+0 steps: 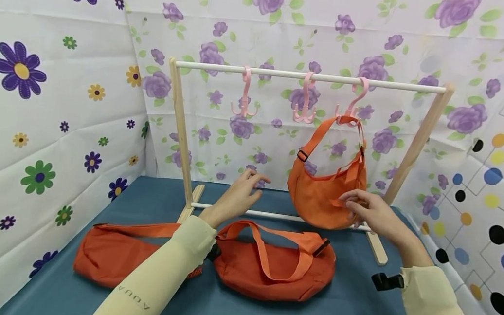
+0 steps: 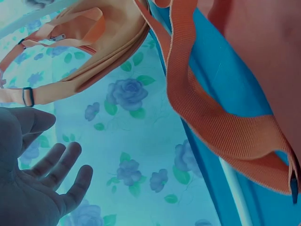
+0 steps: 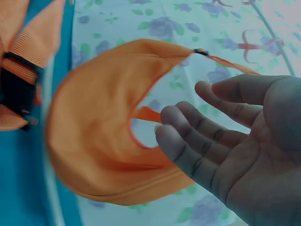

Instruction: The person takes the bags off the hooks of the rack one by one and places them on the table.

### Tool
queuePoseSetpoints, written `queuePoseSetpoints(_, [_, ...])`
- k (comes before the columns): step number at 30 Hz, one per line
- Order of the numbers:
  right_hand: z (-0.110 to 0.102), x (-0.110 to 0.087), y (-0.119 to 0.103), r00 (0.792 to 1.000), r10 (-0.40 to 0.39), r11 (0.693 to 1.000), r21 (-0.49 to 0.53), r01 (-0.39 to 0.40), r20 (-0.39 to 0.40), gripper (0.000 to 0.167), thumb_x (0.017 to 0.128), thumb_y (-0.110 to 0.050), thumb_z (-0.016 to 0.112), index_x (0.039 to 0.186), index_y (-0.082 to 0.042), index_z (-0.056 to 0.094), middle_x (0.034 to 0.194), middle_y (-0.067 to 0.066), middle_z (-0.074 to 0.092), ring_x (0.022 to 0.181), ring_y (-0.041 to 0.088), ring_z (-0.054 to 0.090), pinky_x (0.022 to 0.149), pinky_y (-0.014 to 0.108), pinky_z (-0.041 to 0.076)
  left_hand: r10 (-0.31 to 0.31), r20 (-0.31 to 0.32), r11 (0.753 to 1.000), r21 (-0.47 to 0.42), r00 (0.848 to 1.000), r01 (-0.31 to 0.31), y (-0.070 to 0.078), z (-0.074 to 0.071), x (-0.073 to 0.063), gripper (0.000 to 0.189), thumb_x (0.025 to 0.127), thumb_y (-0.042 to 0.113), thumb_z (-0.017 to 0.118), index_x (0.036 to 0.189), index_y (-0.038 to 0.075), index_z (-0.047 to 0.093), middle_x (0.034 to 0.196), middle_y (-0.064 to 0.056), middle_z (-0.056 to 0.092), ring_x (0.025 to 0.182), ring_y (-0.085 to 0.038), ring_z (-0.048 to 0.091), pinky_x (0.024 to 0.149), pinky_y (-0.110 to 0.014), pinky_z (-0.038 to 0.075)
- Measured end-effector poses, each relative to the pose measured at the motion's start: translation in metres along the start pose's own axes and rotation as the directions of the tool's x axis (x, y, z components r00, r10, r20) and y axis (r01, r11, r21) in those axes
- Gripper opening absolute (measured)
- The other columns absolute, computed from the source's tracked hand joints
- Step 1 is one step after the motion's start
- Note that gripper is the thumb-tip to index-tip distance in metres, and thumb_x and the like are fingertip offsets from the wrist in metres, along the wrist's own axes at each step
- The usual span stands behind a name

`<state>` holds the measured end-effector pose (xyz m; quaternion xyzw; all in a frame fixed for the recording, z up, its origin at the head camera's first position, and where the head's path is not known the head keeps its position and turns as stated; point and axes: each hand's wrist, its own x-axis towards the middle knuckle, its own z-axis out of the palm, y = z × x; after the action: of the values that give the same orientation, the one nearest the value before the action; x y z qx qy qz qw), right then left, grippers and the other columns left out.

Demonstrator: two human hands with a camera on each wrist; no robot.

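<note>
An orange shoulder bag (image 1: 319,196) hangs by its strap from the right-hand pink hook (image 1: 358,99). Close to the bag's lower right side is my right hand (image 1: 368,212), its fingers relaxed and slightly bent. In the right wrist view that hand (image 3: 235,136) grips nothing; whether a fingertip brushes the bag is unclear. My left hand (image 1: 240,193) is held in the air left of the hanging bag, fingers loosely spread and holding nothing. Below it on the table lie a red-orange bag (image 1: 253,270) with a looped strap and another red-orange bag (image 1: 104,254), partly covered by my left sleeve.
A rack with wooden legs (image 1: 180,138) and a white top rail (image 1: 275,73) stands at the back of the blue table (image 1: 351,311). Two more pink hooks, one at left (image 1: 245,93) and one at centre (image 1: 305,100), hang without bags. Patterned cloth walls (image 1: 61,129) enclose the table.
</note>
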<state>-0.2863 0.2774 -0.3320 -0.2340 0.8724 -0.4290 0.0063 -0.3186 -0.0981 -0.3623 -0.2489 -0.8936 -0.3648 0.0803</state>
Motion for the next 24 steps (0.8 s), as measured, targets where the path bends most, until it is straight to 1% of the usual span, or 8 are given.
queuePoseSetpoints(3, [-0.009, 0.005, -0.013, 0.999, -0.036, 0.997, -0.072, 0.034, -0.029, 0.029, 0.111, -0.017, 0.051, 0.133, 0.0, 0.062, 0.096, 0.014, 0.066, 0.08, 0.025, 0.067, 0.067, 0.034, 0.059, -0.001, -0.009, 1.0, 0.014, 1.0, 0.001, 0.0, 0.003, 0.005, 0.035, 0.109, 0.011, 0.052, 0.141, 0.021, 0.061, 0.14, -0.007, 0.047, 0.118, -0.027, 0.057, 0.092, -0.044, 0.049])
queuePoseSetpoints(6, [-0.018, 0.011, -0.024, 0.995, -0.084, 0.988, -0.133, 0.076, -0.056, 0.029, 0.112, -0.016, 0.05, 0.133, -0.001, 0.063, 0.099, 0.013, 0.068, 0.08, 0.02, 0.066, 0.066, 0.032, 0.058, -0.006, -0.014, 1.0, 0.021, 1.0, 0.006, 0.0, 0.006, 0.009, 0.035, 0.109, 0.01, 0.052, 0.141, 0.021, 0.061, 0.139, -0.008, 0.048, 0.117, -0.027, 0.057, 0.094, -0.043, 0.05])
queuePoseSetpoints(10, [-0.027, 0.015, -0.038, 0.985, -0.148, 0.976, -0.176, 0.131, -0.085, 0.028, 0.112, -0.015, 0.05, 0.131, -0.002, 0.065, 0.101, 0.012, 0.069, 0.079, 0.018, 0.066, 0.066, 0.03, 0.057, 0.002, -0.026, 1.0, 0.023, 1.0, -0.001, 0.004, 0.007, 0.013, 0.036, 0.108, 0.01, 0.052, 0.141, 0.022, 0.061, 0.137, -0.007, 0.048, 0.113, -0.023, 0.055, 0.092, -0.042, 0.049])
queuePoseSetpoints(14, [-0.032, 0.016, -0.05, 0.974, -0.199, 0.965, -0.198, 0.174, -0.113, 0.027, 0.111, -0.013, 0.05, 0.13, -0.004, 0.067, 0.096, 0.008, 0.069, 0.077, 0.017, 0.067, 0.066, 0.028, 0.056, 0.019, -0.037, 1.0, 0.021, 0.999, -0.019, 0.011, 0.007, 0.018, 0.036, 0.109, 0.012, 0.053, 0.142, 0.023, 0.06, 0.138, -0.006, 0.047, 0.11, -0.022, 0.053, 0.088, -0.04, 0.048])
queuePoseSetpoints(17, [-0.035, 0.017, -0.056, 0.968, -0.221, 0.959, -0.208, 0.194, -0.115, 0.027, 0.111, -0.011, 0.05, 0.13, -0.004, 0.068, 0.096, 0.007, 0.069, 0.076, 0.014, 0.066, 0.065, 0.027, 0.056, 0.037, -0.054, 0.999, 0.017, 0.998, -0.036, 0.016, 0.008, 0.022, 0.037, 0.109, 0.013, 0.053, 0.144, 0.024, 0.058, 0.138, -0.006, 0.046, 0.113, -0.024, 0.055, 0.088, -0.04, 0.05])
queuePoseSetpoints(19, [-0.038, 0.017, -0.059, 0.967, -0.224, 0.956, -0.222, 0.193, -0.122, 0.027, 0.111, -0.012, 0.05, 0.13, -0.004, 0.067, 0.098, 0.006, 0.068, 0.077, 0.012, 0.066, 0.066, 0.026, 0.055, 0.051, -0.071, 0.999, 0.02, 0.996, -0.05, 0.019, 0.009, 0.025, 0.038, 0.108, 0.013, 0.054, 0.145, 0.023, 0.057, 0.137, -0.006, 0.047, 0.114, -0.025, 0.056, 0.088, -0.04, 0.051])
queuePoseSetpoints(21, [-0.04, 0.017, -0.063, 0.964, -0.232, 0.952, -0.232, 0.199, -0.126, 0.026, 0.111, -0.011, 0.051, 0.13, -0.002, 0.067, 0.099, 0.007, 0.067, 0.077, 0.012, 0.066, 0.067, 0.025, 0.056, 0.061, -0.09, 0.998, 0.026, 0.994, -0.059, 0.022, 0.01, 0.028, 0.039, 0.108, 0.012, 0.054, 0.145, 0.023, 0.056, 0.135, -0.006, 0.048, 0.11, -0.024, 0.058, 0.086, -0.039, 0.051])
queuePoseSetpoints(24, [-0.043, 0.018, -0.067, 0.963, -0.234, 0.951, -0.24, 0.197, -0.137, 0.026, 0.11, -0.011, 0.051, 0.13, -0.003, 0.066, 0.099, 0.007, 0.067, 0.078, 0.011, 0.065, 0.067, 0.025, 0.057, 0.074, -0.115, 0.997, 0.04, 0.991, -0.069, 0.025, 0.012, 0.031, 0.04, 0.108, 0.012, 0.055, 0.147, 0.021, 0.054, 0.132, -0.006, 0.049, 0.099, -0.021, 0.057, 0.081, -0.036, 0.05])
